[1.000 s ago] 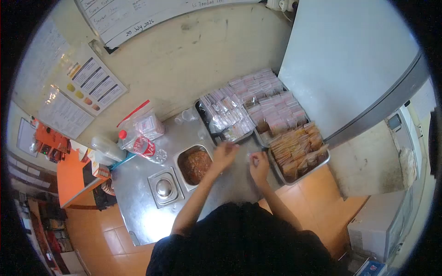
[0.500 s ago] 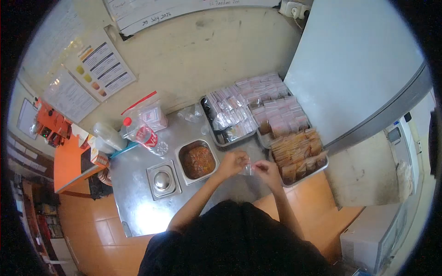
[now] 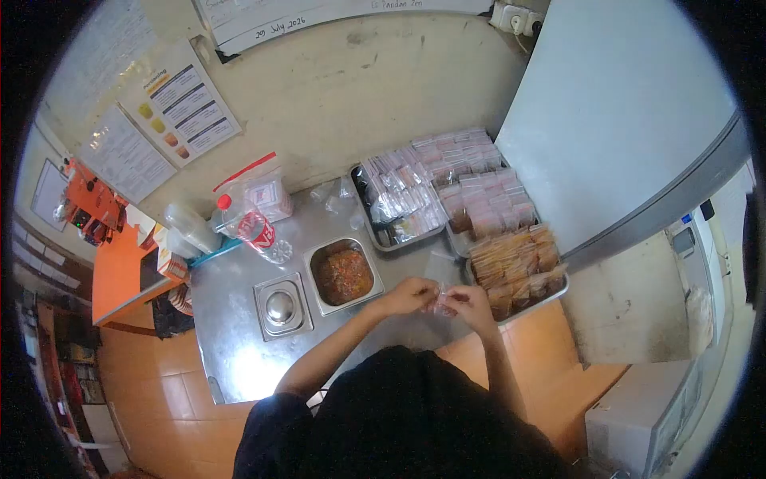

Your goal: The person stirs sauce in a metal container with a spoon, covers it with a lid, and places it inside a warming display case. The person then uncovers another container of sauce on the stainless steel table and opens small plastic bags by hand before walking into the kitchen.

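Observation:
Between my two hands is a small clear plastic bag point(image 3: 442, 300), held over the right front edge of the steel table. My left hand point(image 3: 412, 295) pinches its left side. With closed fingers, my right hand point(image 3: 469, 306) grips the other side. What the bag contains is too small to make out. Left of my hands stands an open steel pan point(image 3: 378, 289) holding a chunky red-brown sauce point(image 3: 345, 275). Just beyond my right hand sits a tray of small packets with brown contents point(image 3: 519, 267).
Two more trays hold rows of clear packets point(image 3: 403, 195) and pinkish packets point(image 3: 487, 199). A lidded steel container point(image 3: 282, 308), a red-capped plastic bottle point(image 3: 255, 231) and a zip bag point(image 3: 267, 195) stand on the steel table point(image 3: 239, 351). A large pale panel point(image 3: 614, 120) rises at the right.
My hands have come closer together around the small bag and moved slightly right and toward me. The view has shifted a little.

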Demonstrator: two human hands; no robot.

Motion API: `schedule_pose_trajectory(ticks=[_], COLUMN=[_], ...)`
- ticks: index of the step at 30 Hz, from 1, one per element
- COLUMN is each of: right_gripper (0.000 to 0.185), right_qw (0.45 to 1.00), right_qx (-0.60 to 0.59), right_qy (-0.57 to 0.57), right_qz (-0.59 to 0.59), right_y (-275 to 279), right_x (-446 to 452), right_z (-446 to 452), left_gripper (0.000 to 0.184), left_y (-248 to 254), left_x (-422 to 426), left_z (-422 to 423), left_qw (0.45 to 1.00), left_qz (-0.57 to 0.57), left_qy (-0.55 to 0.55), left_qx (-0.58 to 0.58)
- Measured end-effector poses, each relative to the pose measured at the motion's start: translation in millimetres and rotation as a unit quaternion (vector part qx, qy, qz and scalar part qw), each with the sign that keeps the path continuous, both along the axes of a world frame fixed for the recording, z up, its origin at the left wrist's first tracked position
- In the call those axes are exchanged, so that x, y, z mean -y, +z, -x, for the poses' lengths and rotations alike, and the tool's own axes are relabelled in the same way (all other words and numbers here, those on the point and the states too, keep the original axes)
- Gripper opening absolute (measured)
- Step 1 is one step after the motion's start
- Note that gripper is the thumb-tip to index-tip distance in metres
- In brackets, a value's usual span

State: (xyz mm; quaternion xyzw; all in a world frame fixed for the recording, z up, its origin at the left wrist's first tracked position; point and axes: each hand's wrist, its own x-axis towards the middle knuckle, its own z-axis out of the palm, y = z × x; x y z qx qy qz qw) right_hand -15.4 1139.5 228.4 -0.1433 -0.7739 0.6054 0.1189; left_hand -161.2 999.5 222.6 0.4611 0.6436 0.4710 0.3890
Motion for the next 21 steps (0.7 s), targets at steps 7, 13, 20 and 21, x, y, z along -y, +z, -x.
schedule_pose_trajectory(ticks=[7, 13, 20, 21], right_gripper=[0.012, 0.029, 0.019, 0.016], right_qw=[0.899, 0.886, 0.923, 0.932], right_qx=[0.010, -0.045, -0.107, -0.112], right_qy=[-0.161, -0.169, -0.304, -0.308], right_qz=[-0.408, -0.429, -0.208, -0.155], right_y=[4.2, 2.5, 21.4, 20.4], right_x=[20.0, 32.9, 31.2, 27.7], right_z=[7.9, 13.7, 22.0, 21.5], left_gripper=[0.020, 0.040, 0.036, 0.036], left_y=[17.1, 36.7, 24.4, 24.6], left_x=[0.4, -7.8, -5.2, -4.4], left_z=[-17.9, -26.3, -31.1, -32.9], left_qw=[0.934, 0.918, 0.848, 0.842], left_qz=[0.115, -0.003, -0.055, -0.074], left_qy=[0.104, 0.158, 0.210, 0.205], left_qx=[-0.321, -0.365, -0.484, -0.494])
